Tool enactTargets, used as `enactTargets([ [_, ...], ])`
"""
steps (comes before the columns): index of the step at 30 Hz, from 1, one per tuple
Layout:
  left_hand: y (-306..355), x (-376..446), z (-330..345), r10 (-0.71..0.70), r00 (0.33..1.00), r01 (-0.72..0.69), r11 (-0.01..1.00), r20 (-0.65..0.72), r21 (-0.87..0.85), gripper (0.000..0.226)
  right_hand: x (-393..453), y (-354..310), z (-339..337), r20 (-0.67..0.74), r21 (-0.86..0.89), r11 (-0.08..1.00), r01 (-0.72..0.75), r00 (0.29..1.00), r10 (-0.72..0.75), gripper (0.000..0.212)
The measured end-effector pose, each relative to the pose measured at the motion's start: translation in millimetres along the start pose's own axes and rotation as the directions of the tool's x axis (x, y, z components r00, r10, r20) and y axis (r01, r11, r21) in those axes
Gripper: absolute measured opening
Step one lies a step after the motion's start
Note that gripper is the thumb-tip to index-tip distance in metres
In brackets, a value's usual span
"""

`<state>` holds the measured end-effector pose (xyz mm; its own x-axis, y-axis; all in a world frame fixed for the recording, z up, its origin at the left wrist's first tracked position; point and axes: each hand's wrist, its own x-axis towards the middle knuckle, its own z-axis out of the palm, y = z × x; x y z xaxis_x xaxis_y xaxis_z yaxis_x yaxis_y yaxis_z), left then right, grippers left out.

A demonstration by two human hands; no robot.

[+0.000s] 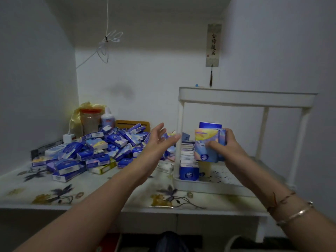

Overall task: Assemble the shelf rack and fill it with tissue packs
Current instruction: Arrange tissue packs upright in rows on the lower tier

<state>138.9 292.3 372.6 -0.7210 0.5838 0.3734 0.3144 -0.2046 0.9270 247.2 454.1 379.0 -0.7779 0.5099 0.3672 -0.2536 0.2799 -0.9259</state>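
My right hand (pixel 228 146) is wrapped around a small stack of tissue packs (pixel 209 145), thumb across the front and fingers behind, holding them upright just above the lower tray (pixel 214 186) of the white shelf rack (pixel 245 99). My left hand (pixel 158 140) is spread wide with nothing in it, palm turned toward the stack, at about nine o'clock from it and not touching. Below the held packs, at six o'clock, a row of packs (pixel 188 160) already stands in the tray's left side. Out at nine o'clock from my left hand a loose heap of blue packs (pixel 94 151) covers the flowered tabletop (pixel 91 190). A jar (pixel 90 120) stands behind the heap.
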Motion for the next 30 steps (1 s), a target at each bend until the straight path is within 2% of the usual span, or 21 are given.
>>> enactTargets([
  [2, -15.4, 3.7, 4.8, -0.051, 0.998, 0.048, 0.995, 0.031, 0.091, 0.101, 2.3, 12.2, -18.8, -0.01, 0.015, 0.999, -0.052, 0.999, 0.052, 0.04],
  [6, -41.5, 7.1, 10.2, -0.168, 0.974, 0.129, 0.963, 0.151, 0.236, 0.115, 7.7, 39.1, -37.6, 0.037, -0.083, 0.982, -0.172, 0.984, 0.175, 0.038],
  [9, -52.2, 9.4, 13.9, -0.201, 0.96, 0.148, 0.954, 0.193, 0.259, 0.102, 12.8, 53.1, -37.0, 0.079, -0.12, 0.964, -0.238, 0.965, 0.248, 0.048],
  [14, -68.8, 13.9, 15.9, -0.248, 0.936, 0.21, 0.963, 0.249, 0.168, 0.071, 22.9, 66.5, -24.0, 0.111, -0.098, 0.955, -0.279, 0.951, 0.289, 0.059],
  [17, -75.6, 11.0, 18.4, -0.26, 0.934, 0.224, 0.96, 0.244, 0.168, 0.051, 29.5, 68.5, -20.0, 0.172, -0.185, 0.936, -0.3, 0.928, 0.332, 0.062],
  [21, -79.6, 11.0, 18.1, -0.246, 0.937, 0.217, 0.966, 0.248, 0.142, 0.046, 29.3, 56.8, -16.7, 0.27, -0.497, 0.84, -0.217, 0.881, 0.388, 0.061],
  [23, -81.8, 12.9, 16.8, -0.246, 0.937, 0.221, 0.967, 0.249, 0.125, 0.046, 28.3, 52.7, -16.0, 0.265, -0.585, 0.789, -0.187, 0.875, 0.404, 0.071],
  [28, -84.0, 13.5, 15.7, -0.259, 0.928, 0.229, 0.964, 0.269, 0.136, 0.047, 26.0, 54.2, -16.6, 0.209, -0.617, 0.755, -0.222, 0.879, 0.429, 0.09],
  [30, -85.2, 14.5, 14.5, -0.268, 0.922, 0.236, 0.961, 0.281, 0.143, 0.044, 24.4, 52.7, -15.3, 0.175, -0.608, 0.752, -0.253, 0.882, 0.438, 0.086],
])
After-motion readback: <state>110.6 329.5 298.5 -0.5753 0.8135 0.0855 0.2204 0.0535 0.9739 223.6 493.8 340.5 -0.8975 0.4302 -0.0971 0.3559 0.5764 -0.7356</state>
